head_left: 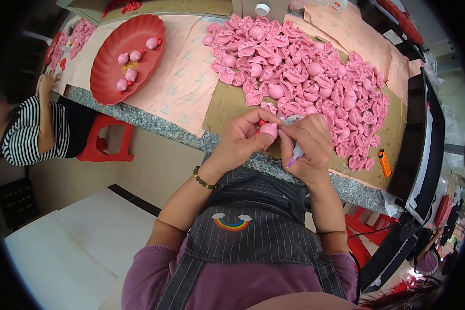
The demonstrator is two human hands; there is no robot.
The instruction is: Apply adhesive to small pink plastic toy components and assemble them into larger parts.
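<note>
My left hand (236,138) pinches a round pink plastic piece (269,129) with a small red part on it, just over the table's near edge. Close beside it, my right hand (312,147) is closed around a slim white tube (297,152) with a purple end. The fingertips of both hands meet at the pink piece, so the tube's other end is partly hidden. Beyond the hands spreads a large heap of pink moulded plastic pieces (294,67), some cupped with frilled rims, some rounded.
At the left, a red scalloped dish (103,77) holds several round pink pieces with red parts. An orange lighter (384,163) lies right of the heap. A black-framed object (421,134) borders the table's right end. Far left, a person in a striped top (33,129) sits near a red stool (106,137).
</note>
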